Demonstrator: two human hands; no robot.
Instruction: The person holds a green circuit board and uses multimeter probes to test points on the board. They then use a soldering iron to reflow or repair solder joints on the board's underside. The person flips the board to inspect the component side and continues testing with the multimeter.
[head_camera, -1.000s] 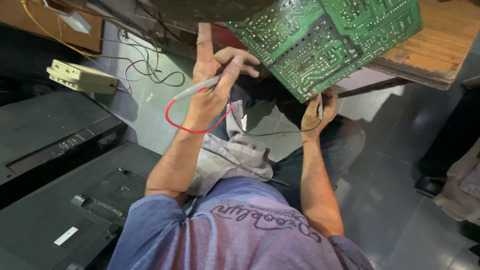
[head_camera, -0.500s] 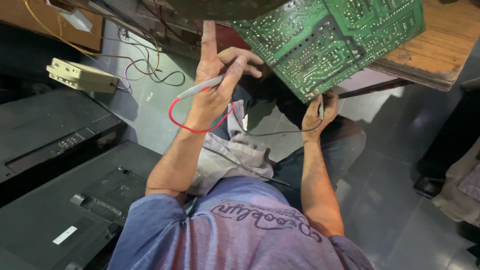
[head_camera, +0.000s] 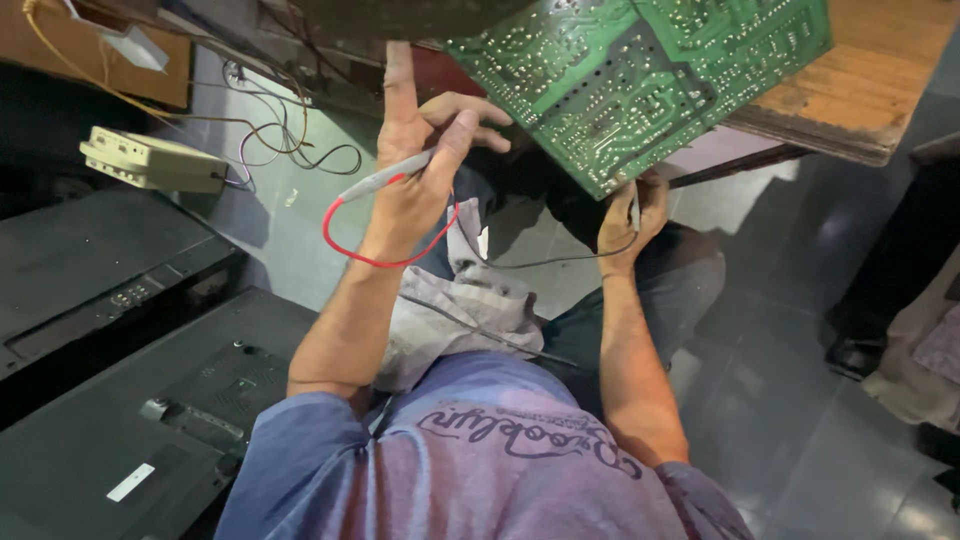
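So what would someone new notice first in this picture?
Probably the big green circuit board tilted at top centre, off the edge of a wooden table. Just below it, the left hand holds a grey probe with a looping red wire, and the right hand grips the board's lower corner.

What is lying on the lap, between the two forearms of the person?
In the head view, a crumpled grey cloth lies between the forearms, below the left hand and right hand. A thin dark wire crosses over it.
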